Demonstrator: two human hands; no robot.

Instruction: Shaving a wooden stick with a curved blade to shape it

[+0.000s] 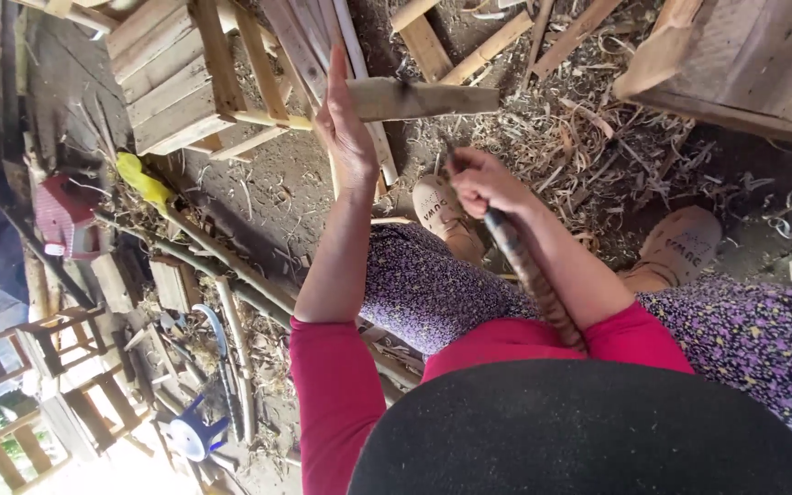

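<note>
1. Your left hand (346, 128), fingers straight, lies flat against the wooden stake (414, 98) above the shavings-strewn ground (543, 137); press firmly.
2. Your right hand (483, 181), fist shut round the dark tool handle (529, 270), should cut away from your shoes (442, 213).

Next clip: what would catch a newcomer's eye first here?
The wooden stick at top centre, steadied by the open left hand. Just below it, the right hand grips a long dark tool handle slanting toward the body. Wood shavings litter the ground to the right.
</note>
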